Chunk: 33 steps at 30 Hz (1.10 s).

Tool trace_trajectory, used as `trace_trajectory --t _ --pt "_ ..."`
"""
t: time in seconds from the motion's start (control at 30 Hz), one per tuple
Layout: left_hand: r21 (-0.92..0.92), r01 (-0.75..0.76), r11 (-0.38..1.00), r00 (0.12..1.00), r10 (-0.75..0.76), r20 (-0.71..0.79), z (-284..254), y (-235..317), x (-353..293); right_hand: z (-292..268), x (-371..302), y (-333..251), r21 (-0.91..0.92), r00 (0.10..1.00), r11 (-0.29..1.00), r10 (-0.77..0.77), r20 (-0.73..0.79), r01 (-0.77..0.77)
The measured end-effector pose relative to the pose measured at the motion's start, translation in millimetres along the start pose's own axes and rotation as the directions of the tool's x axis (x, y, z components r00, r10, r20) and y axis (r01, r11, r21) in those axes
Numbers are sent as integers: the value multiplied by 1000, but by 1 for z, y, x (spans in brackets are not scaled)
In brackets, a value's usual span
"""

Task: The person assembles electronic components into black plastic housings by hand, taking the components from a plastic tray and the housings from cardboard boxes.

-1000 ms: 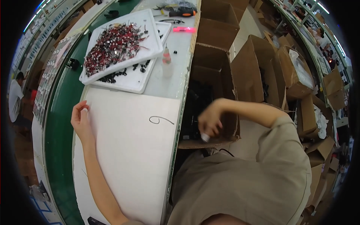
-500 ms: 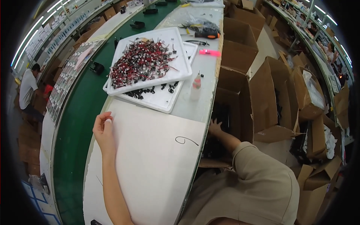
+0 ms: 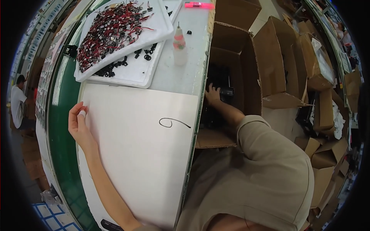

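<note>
My left hand (image 3: 80, 125) rests at the left edge of a white sheet (image 3: 135, 127) on the bench, fingers loosely curled, a white cover on the thumb. No object shows in it. Past the bench's right edge, my right hand (image 3: 213, 95) reaches down into an open cardboard box (image 3: 241, 65) of dark things. Its fingers lie beside a shiny black block-shaped part (image 3: 228, 91); the fingertips blend into the dark contents, so the grip is unclear. Beyond the sheet, a white foam tray (image 3: 160, 29) holds a heap of red-and-black wired parts (image 3: 111, 32).
A second foam tray (image 3: 142, 79) with small black parts lies underneath. A needle-tipped bottle (image 3: 179, 48) and a pink marker (image 3: 199, 5) stand or lie near the bench edge. Left runs a green conveyor belt (image 3: 63, 127). More cardboard boxes (image 3: 277, 65) crowd the right; a person (image 3: 17, 102) is at far left.
The view has shifted, so the trays sit higher in it. My right hand remains in the box, its fingers less spread, with a shiny black part now showing beside them. The left hand keeps its curl.
</note>
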<state>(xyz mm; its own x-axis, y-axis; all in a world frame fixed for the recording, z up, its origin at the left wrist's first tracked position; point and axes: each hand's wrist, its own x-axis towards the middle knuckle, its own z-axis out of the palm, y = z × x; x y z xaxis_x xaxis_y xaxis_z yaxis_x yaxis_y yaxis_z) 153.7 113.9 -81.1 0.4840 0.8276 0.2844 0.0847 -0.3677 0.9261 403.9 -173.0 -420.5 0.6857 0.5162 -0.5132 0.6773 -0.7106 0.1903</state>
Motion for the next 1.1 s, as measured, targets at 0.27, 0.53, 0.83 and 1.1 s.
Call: trace_trajectory --t 0.27,0.53,0.83,1.1 --pt "25 -8 1000 1000 8 4 1 2 -2 2 29 13 57 979 997 -37 -199 50" --pt "33 -23 999 999 22 26 4 6 -4 9 18 20 22 954 997 -59 -295 69" --pt "-16 -59 998 997 60 55 -2 -5 1 -14 -17 33 -21 984 984 -178 -2 178" --pt "-61 -43 997 998 45 38 1 -6 5 -115 -24 30 -202 844 823 -534 44 531"
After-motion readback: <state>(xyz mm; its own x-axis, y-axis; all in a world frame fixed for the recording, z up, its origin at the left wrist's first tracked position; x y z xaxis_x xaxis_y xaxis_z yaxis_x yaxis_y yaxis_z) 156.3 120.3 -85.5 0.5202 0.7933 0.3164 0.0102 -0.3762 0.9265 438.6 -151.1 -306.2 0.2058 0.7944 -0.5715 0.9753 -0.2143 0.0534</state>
